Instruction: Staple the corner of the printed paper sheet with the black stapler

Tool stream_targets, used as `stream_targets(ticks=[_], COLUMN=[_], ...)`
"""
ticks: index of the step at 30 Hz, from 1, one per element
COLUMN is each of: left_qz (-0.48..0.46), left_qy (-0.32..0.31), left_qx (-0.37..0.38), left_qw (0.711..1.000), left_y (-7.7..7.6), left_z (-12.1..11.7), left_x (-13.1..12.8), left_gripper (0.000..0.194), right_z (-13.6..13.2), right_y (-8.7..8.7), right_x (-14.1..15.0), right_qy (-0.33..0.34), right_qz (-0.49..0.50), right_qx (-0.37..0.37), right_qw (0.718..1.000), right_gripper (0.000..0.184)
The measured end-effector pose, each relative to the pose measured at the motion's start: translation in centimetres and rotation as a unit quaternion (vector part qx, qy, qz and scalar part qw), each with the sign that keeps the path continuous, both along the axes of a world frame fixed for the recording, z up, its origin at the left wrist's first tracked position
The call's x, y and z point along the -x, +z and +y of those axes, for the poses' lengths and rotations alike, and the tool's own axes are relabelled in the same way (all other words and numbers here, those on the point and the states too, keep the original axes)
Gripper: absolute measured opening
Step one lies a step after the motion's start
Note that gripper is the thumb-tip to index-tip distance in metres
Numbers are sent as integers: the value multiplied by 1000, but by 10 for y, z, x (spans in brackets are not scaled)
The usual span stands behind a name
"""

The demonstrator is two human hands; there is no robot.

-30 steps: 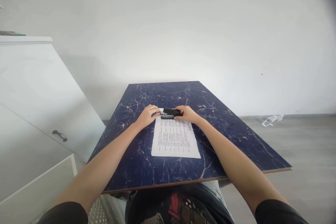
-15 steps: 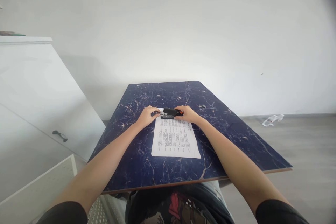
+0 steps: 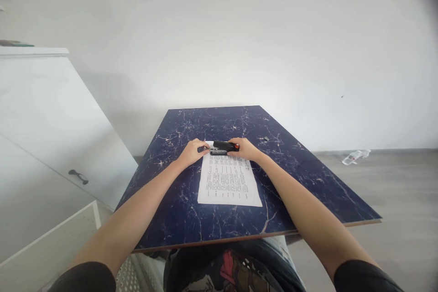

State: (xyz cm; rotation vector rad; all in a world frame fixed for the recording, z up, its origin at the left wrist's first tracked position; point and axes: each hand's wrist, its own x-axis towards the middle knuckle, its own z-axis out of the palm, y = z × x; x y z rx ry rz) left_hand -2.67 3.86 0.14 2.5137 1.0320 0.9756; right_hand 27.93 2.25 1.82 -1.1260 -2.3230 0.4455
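Observation:
A black stapler (image 3: 224,146) with an orange spot at its right end lies crosswise over the top of a printed sheet of paper (image 3: 227,182). Its upper and lower parts look spread apart, with a metal strip between them. My right hand (image 3: 244,148) is closed around the stapler's right end. At the other end, the fingers of my left hand (image 3: 193,151) pinch a small dark part that sticks out to the left, joined to the metal strip. The fingertips partly cover it.
The dark blue marble-patterned table (image 3: 191,223) reaches to a white wall. A small dark object (image 3: 266,138) lies right of the stapler. To the left stand a white cabinet (image 3: 51,114) and a perforated white panel (image 3: 61,237). A clear plastic item (image 3: 356,157) rests on the floor at right.
Hardly anything differs. Both hands keep their hold on the stapler, and the paper stays in place.

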Motion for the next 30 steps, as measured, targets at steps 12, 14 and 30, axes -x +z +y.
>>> stream_targets(ticks=[12, 14, 30], left_qz=[14, 14, -33], left_qy=[-6, -6, 12], left_qx=[-15, -18, -29], left_qw=[1000, 1000, 999], left_y=[5, 5, 7], left_z=[-4, -4, -6], left_x=[-1, -1, -2], left_gripper=[12, 14, 12], right_z=[1, 1, 1], right_y=[-1, -2, -1], right_x=[0, 0, -1], right_qy=[-1, -1, -1], right_qz=[0, 1, -2], right_qx=[9, 7, -10], right_qw=[1000, 1000, 1000], right_gripper=[36, 36, 33])
